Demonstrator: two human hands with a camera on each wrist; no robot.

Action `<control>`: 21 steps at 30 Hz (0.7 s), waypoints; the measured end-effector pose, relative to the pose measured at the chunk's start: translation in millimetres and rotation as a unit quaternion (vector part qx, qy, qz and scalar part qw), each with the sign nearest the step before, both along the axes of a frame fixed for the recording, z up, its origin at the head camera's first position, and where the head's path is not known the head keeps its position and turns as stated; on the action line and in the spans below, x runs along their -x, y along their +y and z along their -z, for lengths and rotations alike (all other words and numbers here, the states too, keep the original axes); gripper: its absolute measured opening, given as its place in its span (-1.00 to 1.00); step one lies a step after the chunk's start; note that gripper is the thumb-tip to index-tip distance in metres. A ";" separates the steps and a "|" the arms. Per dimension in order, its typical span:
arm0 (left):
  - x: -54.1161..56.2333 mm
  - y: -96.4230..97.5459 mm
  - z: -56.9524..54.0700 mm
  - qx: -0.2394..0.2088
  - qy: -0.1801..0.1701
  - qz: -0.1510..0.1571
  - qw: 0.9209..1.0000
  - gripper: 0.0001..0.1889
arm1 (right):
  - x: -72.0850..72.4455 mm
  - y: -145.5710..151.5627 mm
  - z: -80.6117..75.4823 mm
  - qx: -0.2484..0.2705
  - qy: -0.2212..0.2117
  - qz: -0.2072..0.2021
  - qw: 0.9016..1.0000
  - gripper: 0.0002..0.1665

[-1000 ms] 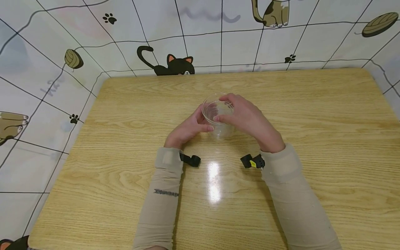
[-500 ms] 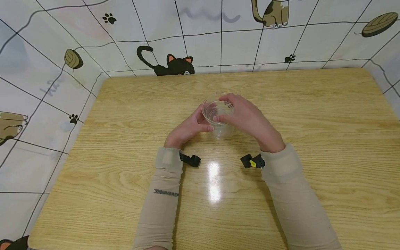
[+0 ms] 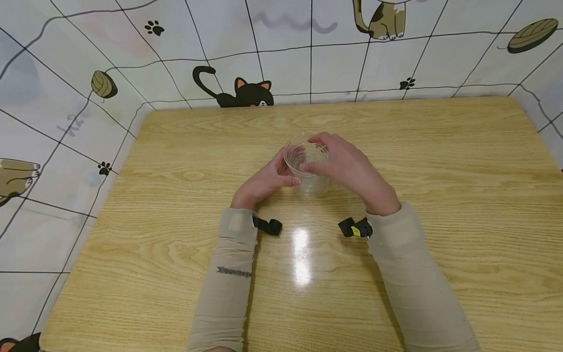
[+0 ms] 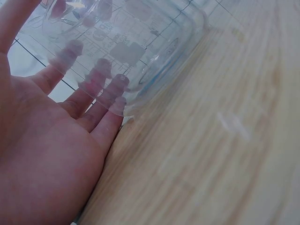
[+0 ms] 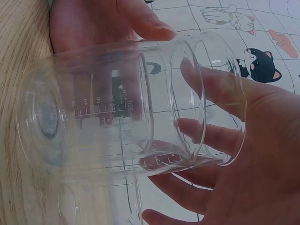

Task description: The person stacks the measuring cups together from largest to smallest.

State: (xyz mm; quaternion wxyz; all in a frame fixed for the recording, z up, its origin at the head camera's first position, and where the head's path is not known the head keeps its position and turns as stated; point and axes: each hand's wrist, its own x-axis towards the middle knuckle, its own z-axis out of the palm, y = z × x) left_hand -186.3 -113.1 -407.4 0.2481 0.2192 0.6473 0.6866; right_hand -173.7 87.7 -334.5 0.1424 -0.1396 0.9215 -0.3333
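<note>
In the head view, clear glass beakers stand upright on the wooden table, seemingly one nested in another. Printed volume marks show on the glass beaker wall in the right wrist view, where more than one rim appears. My left hand holds the lower part from the left, thumb in front and fingers round the far side. From the right, my right hand grips near the top, its thumb and fingers at the upper rim. How deep one beaker sits in the other is hard to tell through the glass.
The wooden table reaches back to a white tiled-pattern wall printed with cats and yarn balls. Black straps stick out from both wrists beside the beige sleeves. A bright light reflection lies on the tabletop between the forearms.
</note>
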 end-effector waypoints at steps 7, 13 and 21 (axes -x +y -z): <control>-0.5 0.0 0.1 -0.004 -0.002 -0.002 1.000 -0.20 | -0.2 0.3 -0.5 -0.008 0.009 -0.006 1.000 -0.22; -0.7 -0.3 -0.5 -0.002 0.000 0.000 1.000 -0.17 | -0.2 0.8 -0.8 -0.017 0.022 -0.016 0.999 -0.21; -0.3 -0.2 -0.8 0.005 0.004 -0.004 1.000 -0.20 | -2.2 3.3 -1.0 -0.020 0.069 -0.033 0.997 -0.24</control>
